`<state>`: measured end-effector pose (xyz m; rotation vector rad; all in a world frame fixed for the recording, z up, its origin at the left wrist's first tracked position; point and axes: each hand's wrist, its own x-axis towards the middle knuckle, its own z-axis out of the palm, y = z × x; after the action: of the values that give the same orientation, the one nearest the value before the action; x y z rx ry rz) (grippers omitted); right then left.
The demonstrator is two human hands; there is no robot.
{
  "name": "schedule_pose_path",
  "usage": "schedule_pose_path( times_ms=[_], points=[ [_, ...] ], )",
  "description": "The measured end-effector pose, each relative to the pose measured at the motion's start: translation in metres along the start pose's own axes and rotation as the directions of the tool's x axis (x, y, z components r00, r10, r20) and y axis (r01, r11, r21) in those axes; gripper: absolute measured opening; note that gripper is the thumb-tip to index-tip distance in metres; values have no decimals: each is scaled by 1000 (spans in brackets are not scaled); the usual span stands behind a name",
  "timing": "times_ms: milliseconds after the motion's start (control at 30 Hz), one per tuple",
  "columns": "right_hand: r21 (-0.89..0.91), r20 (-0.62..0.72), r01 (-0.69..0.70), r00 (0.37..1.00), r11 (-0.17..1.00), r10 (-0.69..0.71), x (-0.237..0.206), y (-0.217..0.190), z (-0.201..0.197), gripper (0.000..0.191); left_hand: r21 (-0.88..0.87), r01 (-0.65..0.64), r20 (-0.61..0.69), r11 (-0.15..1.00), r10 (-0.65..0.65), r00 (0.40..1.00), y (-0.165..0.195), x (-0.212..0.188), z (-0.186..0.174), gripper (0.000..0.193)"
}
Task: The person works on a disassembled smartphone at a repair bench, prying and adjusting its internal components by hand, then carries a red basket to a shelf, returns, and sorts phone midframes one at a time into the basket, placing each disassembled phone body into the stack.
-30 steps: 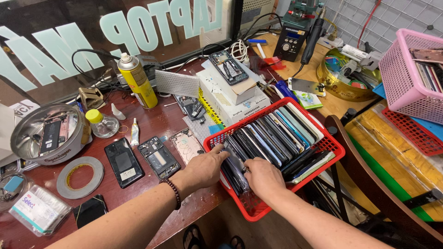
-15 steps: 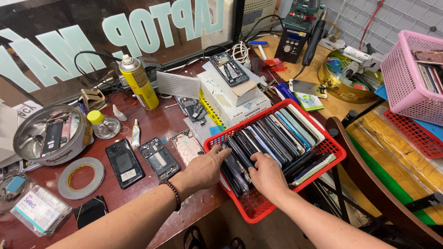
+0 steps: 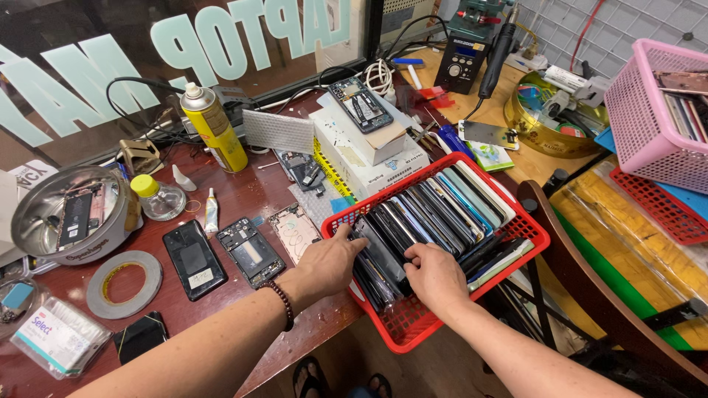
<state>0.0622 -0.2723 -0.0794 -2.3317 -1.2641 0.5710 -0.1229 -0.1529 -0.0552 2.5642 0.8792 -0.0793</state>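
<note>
Dark red-brown wood forms the table (image 3: pixel 243 195), which is crowded with phone parts, a roll of tape (image 3: pixel 123 284) and a yellow spray can (image 3: pixel 214 127). At its front edge a red basket (image 3: pixel 520 221) is seen, apparently overhanging the edge toward the viewer; how much of its base is supported cannot be told. Inside it a row of phones (image 3: pixel 428 214) is stood on edge.

The left hand (image 3: pixel 328 258) is laid on the near end of the row, fingers loosely curled against the outermost phone. The right hand (image 3: pixel 435 276) is pressed against the same end, its grip partly closed; whether a phone is pinched cannot be told, since the fingertips are hidden.

Risks, as judged:
- The basket may be tipped off the table if the overhanging side is pressed down.
- The row may topple if one phone is pulled out.
- Screens may be scratched by sliding contact.

The lower parts of the phones are hidden by the basket wall.
</note>
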Motion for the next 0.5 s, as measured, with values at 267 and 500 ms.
schedule_pose_path(
  times_ms=[267, 500],
  points=[
    [-37, 20, 66, 998, 997, -66, -3, -5, -2, 26, 120, -42, 22, 992, 40, 999, 3, 4, 6, 46],
    [53, -18, 37, 999, 998, -36, 10, -3, 11, 31, 139, -85, 94, 987, 72, 993, 11, 6, 0, 71]
  ],
)
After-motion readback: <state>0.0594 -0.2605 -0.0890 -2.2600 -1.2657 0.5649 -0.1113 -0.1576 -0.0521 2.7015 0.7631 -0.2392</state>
